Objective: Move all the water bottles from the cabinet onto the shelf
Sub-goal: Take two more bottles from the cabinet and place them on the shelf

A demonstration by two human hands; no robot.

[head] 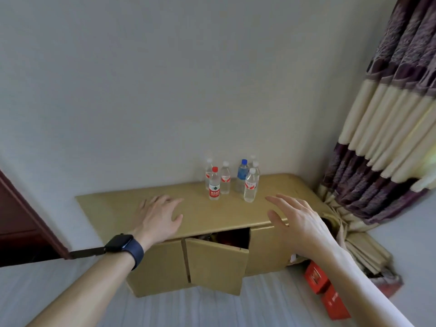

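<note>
Left hand (160, 214), wearing a dark smartwatch (125, 246) at the wrist, is lying palm down with fingers spread wide and holding nothing, over the near left part of the cabinet (212, 215) top; whether it is touching the wood cannot be told. Right hand (299, 223) is reaching out, likewise empty with fingers splayed, over the near right edge of the same top. Beyond the gap between the two hands, the water bottles (250, 187) are standing upright in a tight cluster at the far middle of the top, close to the wall (165, 90): one red-capped bottle (214, 185) nearest the left hand, one blue-capped bottle (242, 173), the others white-capped. Below the hands, a cabinet door (217, 263) is hanging ajar. Red boxes (325, 293) are sitting on the floor at near right, beneath a striped curtain (389, 114).
</note>
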